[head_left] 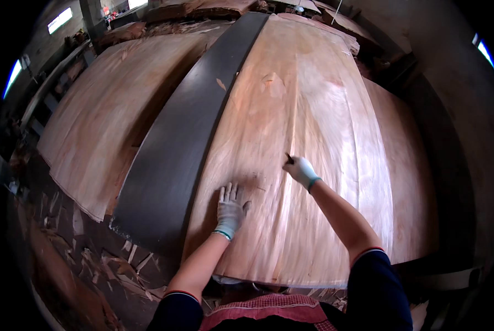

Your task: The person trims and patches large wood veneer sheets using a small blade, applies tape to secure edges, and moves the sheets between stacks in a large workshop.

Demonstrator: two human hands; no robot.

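A large pale wood veneer sheet [258, 220] lies in front of me, with ridges and seams running lengthwise. My left hand [231, 212], in a white glove with a green cuff, rests flat on its left part, fingers stretched out. My right hand [302, 171], gloved alike, is closed around a small dark tool [289, 159] over a lengthwise ridge near the sheet's middle. Only a short dark end of that tool shows; its kind cannot be made out. A torn flap [273, 83] stands up farther along the sheet.
A long dark board [170, 138] lies along the sheet's left side, with a wood chip [220, 84] on it. More veneer sheets [103, 110] are at the left, and another [401, 176] shows at the right. Veneer scraps [120, 270] litter the floor at lower left.
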